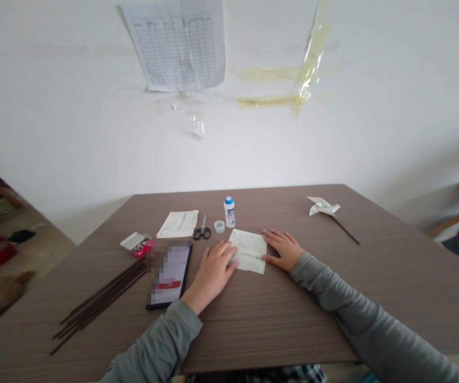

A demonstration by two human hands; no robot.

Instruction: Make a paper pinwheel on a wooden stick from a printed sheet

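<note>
A small printed sheet of paper (249, 249) lies flat on the brown table, turned slightly askew. My left hand (214, 267) rests at its left edge with the fingers stretched out, some touching the paper. On the opposite edge lies my right hand (284, 249), its fingers spread and the fingertips on the sheet. Neither hand grips anything. Just behind the paper stand a white bottle with a blue cap (229, 211) and a small translucent cup or lid (219, 227). Black-handled scissors (202, 231) lie left of these.
A stack of printed paper (178, 223) lies at the back left. Nearer are an open small box (137, 243), a tablet or phone (170, 276) and several thin brown sticks (101, 300). A paper pinwheel (322, 206) on a stick lies back right. The wall bounds the table's far edge.
</note>
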